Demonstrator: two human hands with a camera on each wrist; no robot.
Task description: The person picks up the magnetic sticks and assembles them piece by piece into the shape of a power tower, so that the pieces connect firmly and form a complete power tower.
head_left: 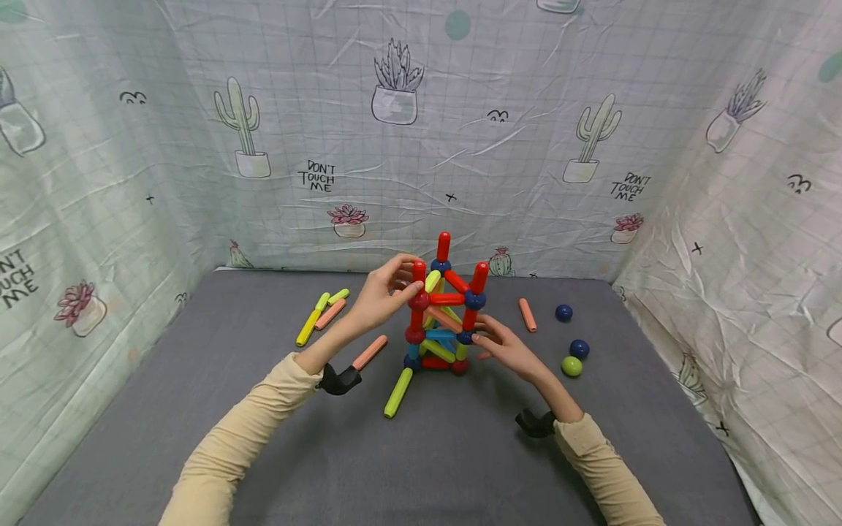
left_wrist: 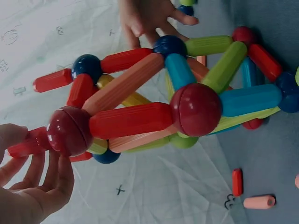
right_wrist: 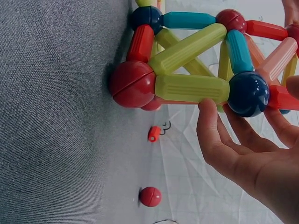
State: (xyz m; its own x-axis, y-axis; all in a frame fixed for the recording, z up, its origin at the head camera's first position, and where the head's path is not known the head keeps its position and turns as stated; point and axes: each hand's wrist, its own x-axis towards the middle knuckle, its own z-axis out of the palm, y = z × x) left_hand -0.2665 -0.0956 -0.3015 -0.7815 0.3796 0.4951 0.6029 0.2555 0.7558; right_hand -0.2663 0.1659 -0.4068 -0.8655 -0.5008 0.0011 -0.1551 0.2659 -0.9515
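Observation:
A tower of coloured magnetic rods and balls stands upright on the grey table, three red rods pointing up from its top. My left hand is at its upper left corner. In the left wrist view the thumb and fingers grip the upright red rod, with fingertips against the dark red ball. On the tower's right side my right hand holds a middle-level blue ball. Its fingers bend behind that ball and one touches the lime rod below it.
A lime rod slants forward from the tower's base. To the left lie loose yellow and salmon rods. On the right are another salmon rod, blue balls and a green ball. A printed cloth hangs behind.

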